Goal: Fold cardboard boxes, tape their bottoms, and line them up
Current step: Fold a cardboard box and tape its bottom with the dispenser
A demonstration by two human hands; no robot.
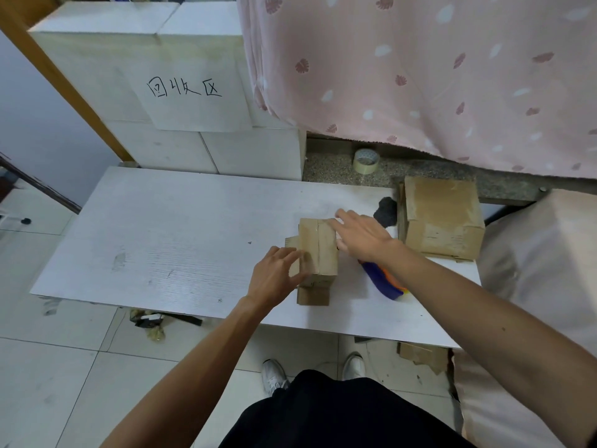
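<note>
The fingers (292,256) of the left hand (274,278) are spread and nearly straight, their tips flat against the left wall of the small cardboard box (318,253); they grip nothing. On the other side I see the right hand (363,237) palm down, its fingers (339,219) stretched loosely over the box's top right edge, touching it but not curled round it. Both forearms reach in from below. The box stands on the white surface (161,240), right of the middle. Its top flaps are folded in with a seam between them, so I cannot tell what is inside. One flap sticks out toward me, another to the left. A purple and orange tool (384,282) lies partly under the right forearm. Farther right sits a larger cardboard box (442,218), closed, with a black lump (386,210) just beside it. A tape roll (365,160) stands on the stone ledge (329,171) behind.
</note>
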